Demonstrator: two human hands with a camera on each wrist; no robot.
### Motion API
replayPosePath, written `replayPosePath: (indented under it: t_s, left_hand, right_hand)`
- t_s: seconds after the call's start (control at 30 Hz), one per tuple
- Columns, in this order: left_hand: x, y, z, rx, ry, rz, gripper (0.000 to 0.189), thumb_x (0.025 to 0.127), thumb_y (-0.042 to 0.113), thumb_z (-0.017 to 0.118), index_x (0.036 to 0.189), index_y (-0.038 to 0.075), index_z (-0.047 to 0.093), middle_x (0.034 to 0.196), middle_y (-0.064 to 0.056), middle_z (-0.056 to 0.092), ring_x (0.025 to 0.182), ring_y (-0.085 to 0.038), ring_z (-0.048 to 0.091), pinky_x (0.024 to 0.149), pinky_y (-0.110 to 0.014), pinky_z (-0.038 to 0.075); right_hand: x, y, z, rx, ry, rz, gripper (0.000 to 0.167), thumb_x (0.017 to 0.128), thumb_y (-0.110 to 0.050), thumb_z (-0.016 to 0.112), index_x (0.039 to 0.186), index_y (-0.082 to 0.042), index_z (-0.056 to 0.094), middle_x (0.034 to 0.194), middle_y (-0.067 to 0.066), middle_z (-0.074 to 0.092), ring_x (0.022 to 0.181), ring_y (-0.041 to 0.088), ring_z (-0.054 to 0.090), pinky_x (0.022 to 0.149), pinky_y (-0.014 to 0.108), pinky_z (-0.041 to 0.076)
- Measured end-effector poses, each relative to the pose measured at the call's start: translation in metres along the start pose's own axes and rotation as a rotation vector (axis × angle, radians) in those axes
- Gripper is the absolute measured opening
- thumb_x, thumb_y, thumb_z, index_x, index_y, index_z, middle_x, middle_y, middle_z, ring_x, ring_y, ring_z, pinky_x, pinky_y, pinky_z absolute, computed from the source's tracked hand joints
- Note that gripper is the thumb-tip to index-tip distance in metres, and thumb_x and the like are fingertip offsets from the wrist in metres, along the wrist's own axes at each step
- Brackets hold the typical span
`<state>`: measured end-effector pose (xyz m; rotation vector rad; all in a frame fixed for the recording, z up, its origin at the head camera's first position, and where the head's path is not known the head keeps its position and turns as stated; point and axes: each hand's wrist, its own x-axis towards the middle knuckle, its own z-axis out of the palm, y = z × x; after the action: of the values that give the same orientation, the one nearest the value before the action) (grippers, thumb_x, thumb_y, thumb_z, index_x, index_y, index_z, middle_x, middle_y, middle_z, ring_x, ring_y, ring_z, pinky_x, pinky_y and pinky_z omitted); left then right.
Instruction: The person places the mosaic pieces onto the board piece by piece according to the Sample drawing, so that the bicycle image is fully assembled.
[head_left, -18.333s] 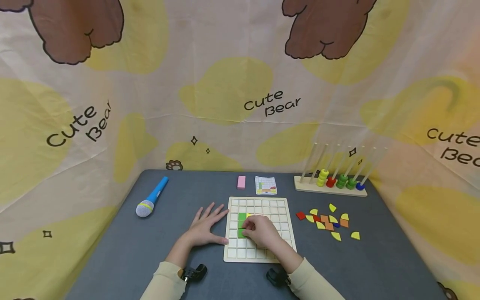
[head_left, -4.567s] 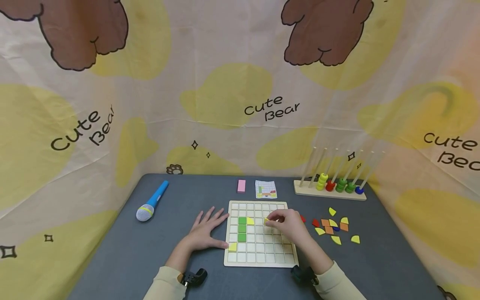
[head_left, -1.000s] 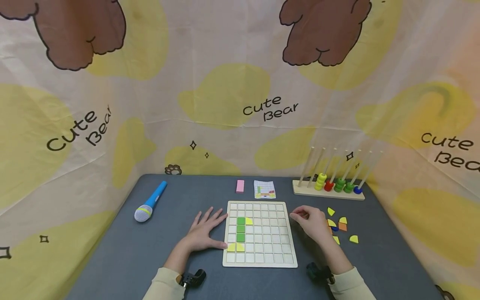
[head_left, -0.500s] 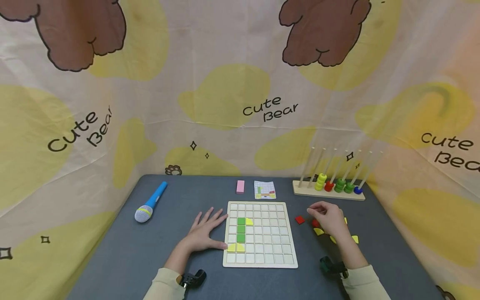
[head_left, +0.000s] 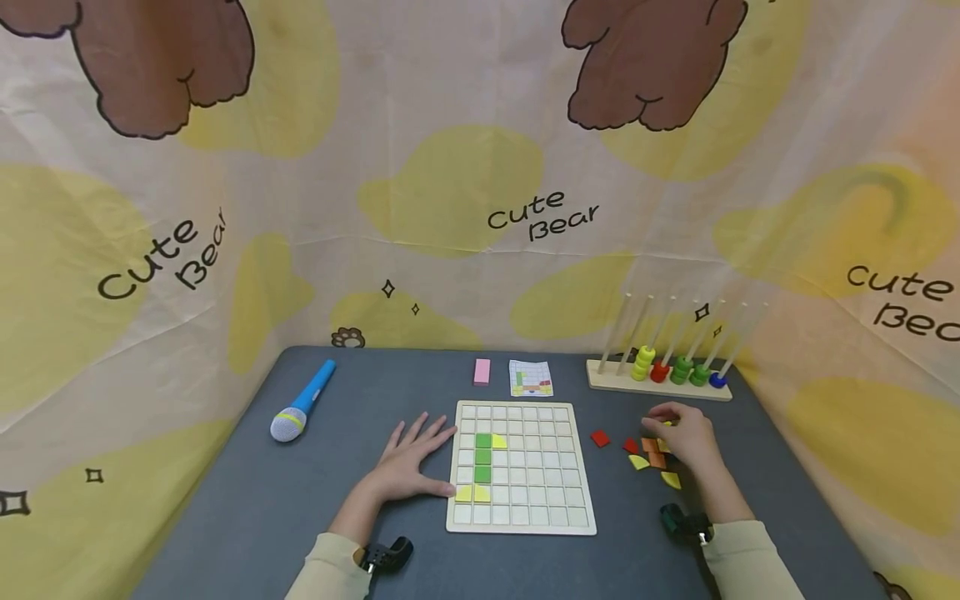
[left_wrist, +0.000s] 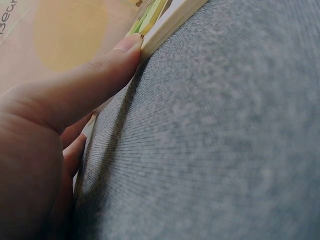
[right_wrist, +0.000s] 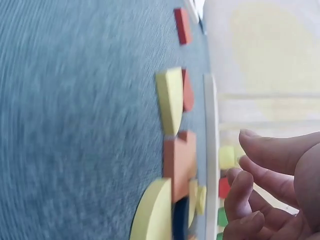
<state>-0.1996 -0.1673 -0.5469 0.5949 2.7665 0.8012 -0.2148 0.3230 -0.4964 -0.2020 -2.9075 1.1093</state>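
Note:
My left hand [head_left: 405, 462] lies with spread fingers along the left edge of a white gridded board [head_left: 536, 475]; in the left wrist view its thumb [left_wrist: 100, 82] touches the board's edge. A column of green squares [head_left: 483, 457] sits on the grid. One yellow quarter-round piece [head_left: 499, 442] is beside the top green square, and two yellow pieces [head_left: 482, 494] are side by side at lower left. My right hand [head_left: 688, 437] hovers over loose pieces, including orange squares [right_wrist: 176, 162] and yellow quarter-rounds [right_wrist: 171, 100]. In the right wrist view, its thumb and fingers are apart and hold nothing.
A red square [head_left: 600, 438] lies right of the board. Behind stand a bead rack [head_left: 660, 385], a small printed pattern card [head_left: 531, 378] and a pink block [head_left: 482, 372]. A blue toy microphone [head_left: 303, 402] lies at left on the grey table [head_left: 360, 392].
Since 4.6 seconds ago, a second yellow piece has come onto the board's lower-left row. My right hand has moved right from the board to above the loose pieces. The left hand stays put.

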Motion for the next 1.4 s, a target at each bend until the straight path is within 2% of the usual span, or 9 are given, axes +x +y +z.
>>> replayPosePath:
  t_s: [0.13, 0.4, 0.63, 0.87, 1.13, 1.3, 1.4]
  left_hand:
    - [0.000, 0.001, -0.001, -0.004, -0.003, -0.004, 0.105, 0.071, 0.075, 0.074, 0.159, 0.035, 0.033, 0.168, 0.004, 0.022, 0.158, -0.030, 0.002, 0.123, -0.061, -0.006]
    - [0.002, 0.002, -0.002, 0.007, -0.011, -0.007, 0.105, 0.071, 0.073, 0.075, 0.159, 0.035, 0.032, 0.168, 0.005, 0.022, 0.158, -0.029, 0.002, 0.123, -0.059, -0.007]
    - [0.001, 0.002, -0.002, 0.008, -0.013, -0.007, 0.105, 0.072, 0.072, 0.075, 0.159, 0.034, 0.032, 0.169, 0.004, 0.022, 0.158, -0.030, 0.002, 0.123, -0.060, -0.007]
    - [0.000, 0.003, -0.003, 0.002, -0.008, -0.007, 0.105, 0.071, 0.072, 0.075, 0.159, 0.033, 0.033, 0.168, 0.004, 0.023, 0.158, -0.030, 0.002, 0.123, -0.060, -0.007]
    - [-0.001, 0.001, -0.001, -0.001, -0.004, -0.004, 0.105, 0.071, 0.074, 0.075, 0.159, 0.033, 0.034, 0.168, 0.003, 0.023, 0.158, -0.030, 0.003, 0.123, -0.060, -0.007]
    - [0.000, 0.000, 0.000, 0.009, -0.008, -0.008, 0.105, 0.071, 0.076, 0.073, 0.159, 0.035, 0.033, 0.169, 0.004, 0.022, 0.158, -0.030, 0.002, 0.123, -0.060, -0.007]
    - [0.001, 0.000, 0.000, 0.013, -0.009, -0.010, 0.105, 0.071, 0.076, 0.073, 0.159, 0.035, 0.033, 0.169, 0.005, 0.022, 0.158, -0.029, 0.002, 0.123, -0.061, -0.007]
  right_hand:
    - [0.005, 0.008, -0.003, -0.020, -0.001, 0.038, 0.041, 0.096, -0.031, 0.069, 0.120, 0.003, 0.067, 0.118, 0.027, 0.067, 0.106, 0.043, 0.060, 0.084, 0.053, 0.053]
    - [0.010, 0.013, -0.007, -0.077, -0.001, 0.105, 0.047, 0.096, -0.031, 0.069, 0.125, 0.005, 0.063, 0.124, 0.031, 0.063, 0.108, 0.045, 0.059, 0.090, 0.058, 0.050]
    - [0.016, 0.018, -0.006, -0.135, -0.025, 0.139, 0.046, 0.095, -0.026, 0.070, 0.127, 0.006, 0.063, 0.119, 0.030, 0.065, 0.097, 0.040, 0.062, 0.075, 0.049, 0.052]
    - [0.016, 0.018, -0.005, -0.145, -0.039, 0.138, 0.039, 0.095, -0.021, 0.070, 0.123, 0.006, 0.066, 0.117, 0.030, 0.065, 0.097, 0.040, 0.061, 0.076, 0.049, 0.052]
    - [0.018, 0.017, -0.005, -0.111, -0.042, 0.139, 0.035, 0.092, -0.025, 0.074, 0.113, 0.003, 0.069, 0.100, 0.019, 0.066, 0.084, 0.029, 0.058, 0.062, 0.032, 0.047]
    - [0.016, 0.010, -0.002, -0.096, -0.023, 0.095, 0.038, 0.092, -0.031, 0.075, 0.111, 0.001, 0.072, 0.095, 0.015, 0.069, 0.082, 0.027, 0.059, 0.063, 0.031, 0.045]
    - [0.012, 0.000, 0.001, -0.067, -0.013, 0.049, 0.036, 0.093, -0.029, 0.074, 0.111, 0.001, 0.073, 0.096, 0.016, 0.071, 0.082, 0.026, 0.061, 0.063, 0.031, 0.048]
